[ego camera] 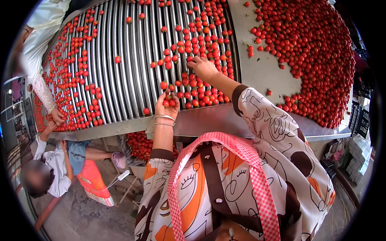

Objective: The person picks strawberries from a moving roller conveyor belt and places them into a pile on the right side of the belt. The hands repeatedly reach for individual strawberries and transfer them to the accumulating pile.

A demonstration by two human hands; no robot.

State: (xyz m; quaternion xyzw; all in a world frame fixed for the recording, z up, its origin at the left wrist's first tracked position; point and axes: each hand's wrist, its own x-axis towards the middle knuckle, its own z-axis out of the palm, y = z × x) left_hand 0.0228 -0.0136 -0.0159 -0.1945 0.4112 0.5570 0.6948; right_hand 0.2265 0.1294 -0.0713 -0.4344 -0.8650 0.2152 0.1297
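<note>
Small red tomatoes [193, 82] lie in rows on a metal roller conveyor [132, 60]. My left hand [167, 105], palm up with curled fingers, holds several small tomatoes [171, 102] above the conveyor's near edge; a bracelet and a bangle circle its wrist. Just beyond its fingertips lies another tomato [163, 85]. Further over the rollers, my right hand [202, 68] reaches palm down, its fingertips on a tomato [190, 59] at the left side of the dense rows. Whether the fingers grip that tomato cannot be told.
A large heap of tomatoes [316, 60] covers much of the metal table [250, 75] at right. More tomatoes [138, 144] lie below the conveyor's near edge. At left, one person stands across the conveyor and another sits on the near side, both with hands at the rollers. Black crates [359, 117] stand far right.
</note>
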